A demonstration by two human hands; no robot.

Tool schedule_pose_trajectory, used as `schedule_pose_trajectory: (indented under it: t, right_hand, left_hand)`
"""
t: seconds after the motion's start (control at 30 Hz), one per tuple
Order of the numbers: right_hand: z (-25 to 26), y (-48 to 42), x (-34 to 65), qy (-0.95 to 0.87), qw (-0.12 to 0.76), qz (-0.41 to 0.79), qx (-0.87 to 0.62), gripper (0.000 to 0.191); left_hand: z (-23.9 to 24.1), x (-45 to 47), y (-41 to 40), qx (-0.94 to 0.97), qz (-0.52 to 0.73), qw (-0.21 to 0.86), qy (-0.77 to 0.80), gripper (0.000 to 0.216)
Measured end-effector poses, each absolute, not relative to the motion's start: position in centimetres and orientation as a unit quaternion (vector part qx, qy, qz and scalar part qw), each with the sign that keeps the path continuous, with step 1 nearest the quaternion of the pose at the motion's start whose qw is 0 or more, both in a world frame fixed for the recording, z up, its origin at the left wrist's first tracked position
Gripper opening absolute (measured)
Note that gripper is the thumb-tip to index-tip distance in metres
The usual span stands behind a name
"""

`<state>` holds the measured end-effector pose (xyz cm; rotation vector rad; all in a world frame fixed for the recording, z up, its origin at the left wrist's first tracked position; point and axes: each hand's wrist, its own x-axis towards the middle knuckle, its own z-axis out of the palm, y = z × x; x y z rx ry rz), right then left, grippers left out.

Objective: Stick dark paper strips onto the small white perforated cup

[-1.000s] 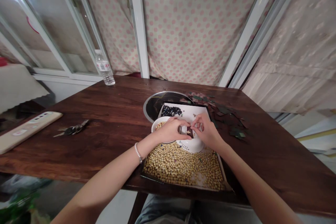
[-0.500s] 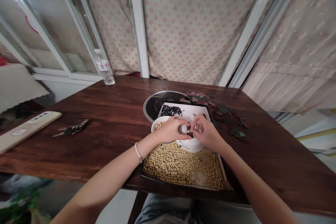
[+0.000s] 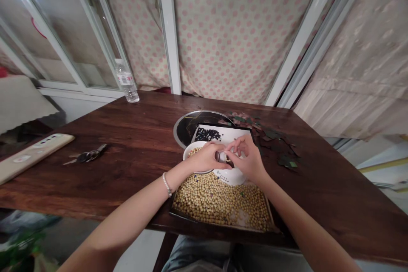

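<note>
"What's the left hand (image 3: 206, 157) doing?"
"Holding a small dark piece (image 3: 229, 162) between thumb and fingers, above a white bowl (image 3: 232, 177)."
"And the right hand (image 3: 251, 159)?"
"Thumb and forefinger close together beside it; whether they grip anything, I can't tell."
"Farther out?"
"A shallow box (image 3: 228, 134) with tan beads (image 3: 207, 199) near and black beads (image 3: 206, 134) beyond, on the dark wooden tabletop (image 3: 143, 144)."

A polka-dot curtain (image 3: 242, 42), wooden table (image 3: 134, 140) and keys (image 3: 86, 156) suggest a home.
</note>
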<state>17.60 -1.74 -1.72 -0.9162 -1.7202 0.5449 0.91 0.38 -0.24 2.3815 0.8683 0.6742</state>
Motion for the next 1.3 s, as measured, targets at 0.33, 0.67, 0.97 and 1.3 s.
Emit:
schedule_pose_trajectory:
  t: [0.33, 0.67, 0.97, 1.3]
  right_hand:
    - [-0.8, -2.3, 20.4, -0.767, 0.458, 0.194, -0.406, 0.006]
    - [0.0, -1.9, 22.0, -0.791, 0.330, 0.287, -0.429, 0.005]
    - [-0.5, -1.9, 21.2, -0.822, 0.339, 0.181, -0.420, 0.010]
    - [-0.9, -1.5, 20.8, -0.838, 0.340, 0.201, -0.378, 0.016]
  left_hand:
    - [-0.4, 0.8, 0.1, 0.873, 0.256, 0.248, 0.333, 0.039]
    - [-0.5, 0.8, 0.2, 0.872, 0.252, 0.254, 0.336, 0.040]
    - [-0.4, 0.9, 0.0, 0.871, 0.251, 0.254, 0.337, 0.039]
    - [-0.2, 0.9, 0.1, 0.878, 0.240, 0.239, 0.338, 0.035]
